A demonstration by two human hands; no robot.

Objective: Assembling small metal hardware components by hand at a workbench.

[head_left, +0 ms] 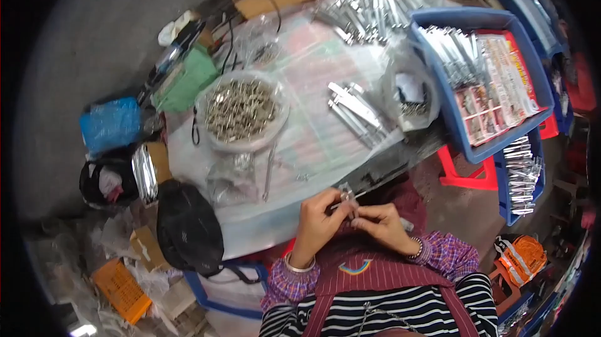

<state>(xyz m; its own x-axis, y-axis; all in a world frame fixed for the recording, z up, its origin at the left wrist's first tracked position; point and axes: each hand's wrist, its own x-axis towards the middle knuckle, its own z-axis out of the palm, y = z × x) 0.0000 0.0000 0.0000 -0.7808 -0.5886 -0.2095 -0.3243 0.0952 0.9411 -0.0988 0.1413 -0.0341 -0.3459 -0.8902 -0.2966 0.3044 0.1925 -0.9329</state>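
Observation:
My left hand point(320, 223) and my right hand point(383, 227) are close together in front of my apron, at the near edge of the table. Both have their fingers pinched round a silver metal piece point(346, 192), whose upper end shows above the left fingertips. The fingers cover most of it, so its exact kind is unclear. Past them on the table, a few long silver metal strips point(357, 108) lie side by side. A round tub point(203, 133) lined with clear plastic holds many small metal parts point(243, 110). A thin metal rod point(270, 171) lies beside it.
A blue crate point(460, 140) with metal strips and printed sheets stands at the right, above a red stool point(469, 177). More strips point(369, 11) are heaped at the far edge. A black bag point(188, 227) is at the left. Clear plastic bags point(233, 177) lie on the table.

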